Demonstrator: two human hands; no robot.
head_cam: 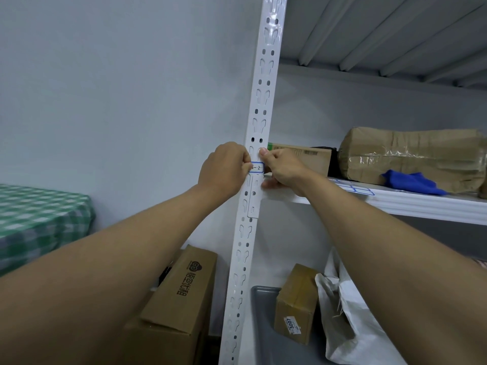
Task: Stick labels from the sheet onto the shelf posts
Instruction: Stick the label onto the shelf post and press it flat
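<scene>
I am seeing one blue-bordered label (257, 168) lying across the front face of the white shelf post (259, 106), its long axis horizontal, crosswise to the upright post. My left hand (224, 168) is pinching the label's left end with curled fingers. My right hand (283, 167) is curling at its right end, thumb pressing the post just above. One label sheet (354, 188) is lying flat on the shelf (421, 204) beside one blue cloth (411, 181).
</scene>
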